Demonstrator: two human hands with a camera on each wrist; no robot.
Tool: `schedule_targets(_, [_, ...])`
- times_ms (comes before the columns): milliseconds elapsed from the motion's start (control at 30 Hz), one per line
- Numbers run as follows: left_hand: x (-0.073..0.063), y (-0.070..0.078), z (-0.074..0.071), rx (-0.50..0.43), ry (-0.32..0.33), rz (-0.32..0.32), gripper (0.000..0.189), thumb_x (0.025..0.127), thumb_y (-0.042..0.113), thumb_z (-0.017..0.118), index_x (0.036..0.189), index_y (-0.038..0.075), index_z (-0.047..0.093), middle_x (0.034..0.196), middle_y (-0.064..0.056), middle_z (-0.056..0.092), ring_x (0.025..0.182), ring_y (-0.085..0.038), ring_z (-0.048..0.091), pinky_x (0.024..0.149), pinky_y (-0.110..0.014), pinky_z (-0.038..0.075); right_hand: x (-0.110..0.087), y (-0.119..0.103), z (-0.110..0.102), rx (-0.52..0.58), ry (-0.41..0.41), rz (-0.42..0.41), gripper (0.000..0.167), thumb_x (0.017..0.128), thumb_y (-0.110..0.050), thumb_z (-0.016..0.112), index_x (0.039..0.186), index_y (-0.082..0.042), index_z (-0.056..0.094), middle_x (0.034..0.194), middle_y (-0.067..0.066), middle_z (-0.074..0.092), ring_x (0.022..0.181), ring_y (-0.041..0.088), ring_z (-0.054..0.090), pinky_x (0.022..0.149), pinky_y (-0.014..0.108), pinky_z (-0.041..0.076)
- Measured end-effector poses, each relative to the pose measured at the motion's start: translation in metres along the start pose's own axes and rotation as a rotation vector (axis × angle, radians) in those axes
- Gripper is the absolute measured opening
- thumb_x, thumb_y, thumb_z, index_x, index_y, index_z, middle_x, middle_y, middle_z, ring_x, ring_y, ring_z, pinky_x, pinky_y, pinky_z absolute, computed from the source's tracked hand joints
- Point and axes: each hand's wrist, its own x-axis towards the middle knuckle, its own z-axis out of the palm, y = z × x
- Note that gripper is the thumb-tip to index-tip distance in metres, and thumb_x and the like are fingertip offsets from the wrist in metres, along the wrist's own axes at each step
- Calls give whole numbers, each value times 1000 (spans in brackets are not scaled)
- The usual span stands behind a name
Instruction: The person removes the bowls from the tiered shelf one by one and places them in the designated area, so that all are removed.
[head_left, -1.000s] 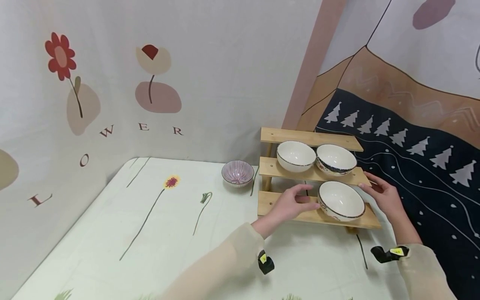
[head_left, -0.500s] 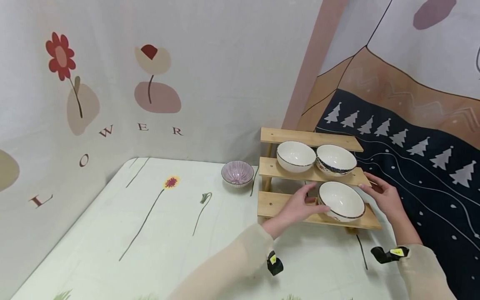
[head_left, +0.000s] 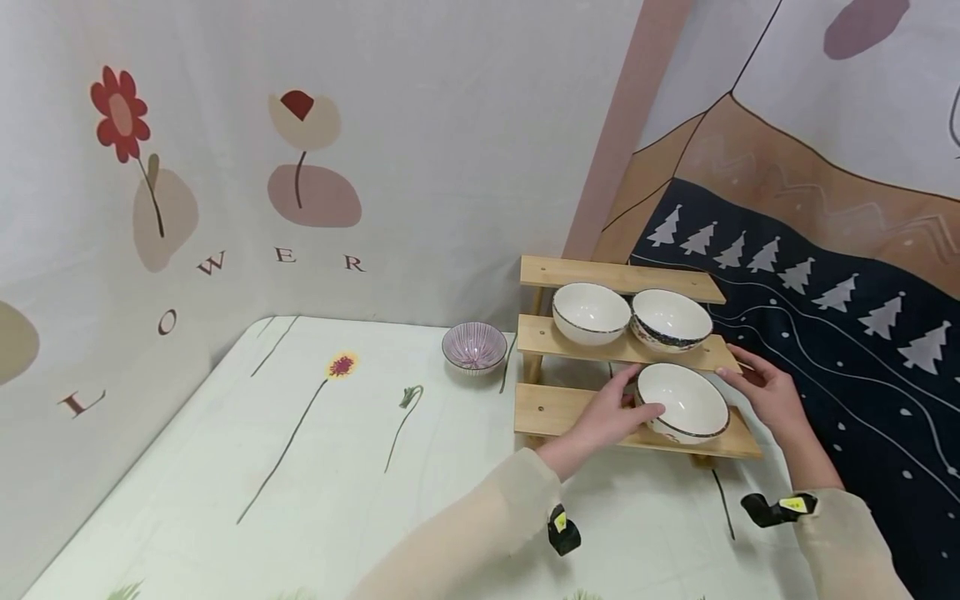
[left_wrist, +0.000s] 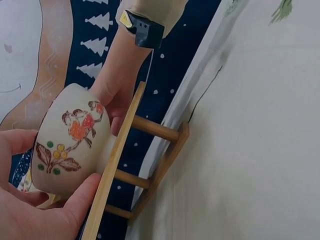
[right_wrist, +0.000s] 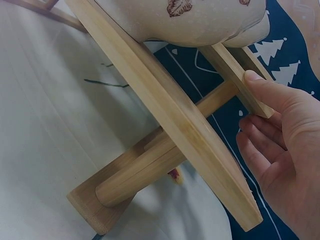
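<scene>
A white bowl (head_left: 686, 398) with a dark rim sits on the lowest board of a three-tier wooden rack (head_left: 542, 408). Its outside, painted with birds, leaves and berries, shows in the left wrist view (left_wrist: 75, 135). My left hand (head_left: 603, 418) holds this bowl by its left side, thumb at the rim and fingers around the wall. At the rack's right end, my right hand (head_left: 772, 398) pinches the middle board; in the right wrist view the thumb lies on the board's end (right_wrist: 257, 102) and the other fingers curl beneath it.
Two more white bowls, a left one (head_left: 592, 313) and a right one (head_left: 671, 320), stand side by side on the middle board. Left of the rack, a small purple-striped bowl (head_left: 474, 347) rests on the flower-printed tablecloth (head_left: 315, 517). Printed cloth hangs behind.
My left hand has moved right, from beside the front bowl onto it, and its thumb has come over the rim. The right hand and all the bowls stay in place.
</scene>
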Motion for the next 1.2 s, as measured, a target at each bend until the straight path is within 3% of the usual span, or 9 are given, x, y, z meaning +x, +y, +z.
schedule_targets(133, [0, 2, 5, -73, 0, -33, 68, 93, 14, 68, 153, 17, 37, 148, -14, 50, 114, -21, 64, 83, -34, 64, 1, 3, 0, 2, -1, -1, 67, 88, -61, 63, 149, -40, 43, 157, 3, 43, 108, -10, 47, 79, -7, 41])
schedule_targets(267, [-1, 4, 8, -87, 22, -47, 66, 93, 10, 67, 152, 17, 38, 145, -15, 52, 104, -22, 66, 78, -36, 65, 0, 3, 0, -5, -3, -2, 67, 88, -61, 62, 149, -41, 42, 158, 3, 42, 112, -6, 49, 78, -6, 42])
schedule_targets(500, [-2, 7, 13, -112, 59, -47, 64, 92, 3, 63, 151, 14, 40, 148, -13, 48, 106, -25, 66, 77, -38, 65, 0, 4, 0, -8, 2, 2, 67, 88, -62, 62, 149, -41, 42, 158, 4, 41, 109, -8, 47, 78, -7, 41])
schedule_targets(700, [-3, 7, 13, -98, 79, -37, 64, 91, 0, 60, 150, 14, 42, 147, -7, 49, 112, -20, 61, 77, -37, 65, 0, 3, 1, 6, 2, -9, 65, 90, -58, 63, 149, -40, 43, 158, 2, 42, 109, -9, 48, 78, -6, 41])
schedule_targets(900, [-5, 7, 10, -92, 66, -14, 62, 91, -1, 59, 149, 15, 43, 142, -6, 53, 106, -14, 60, 75, -34, 65, -4, -4, 1, 4, 9, -34, 68, 90, -57, 63, 151, -34, 43, 157, 5, 44, 104, -14, 45, 78, -7, 40])
schedule_targets(1200, [-8, 9, 3, -114, 61, -27, 62, 90, -2, 58, 147, 17, 45, 145, -7, 52, 115, -18, 60, 77, -37, 65, -4, -7, -2, 1, 4, -16, 68, 90, -59, 63, 151, -36, 43, 156, 7, 44, 101, -15, 45, 77, -6, 41])
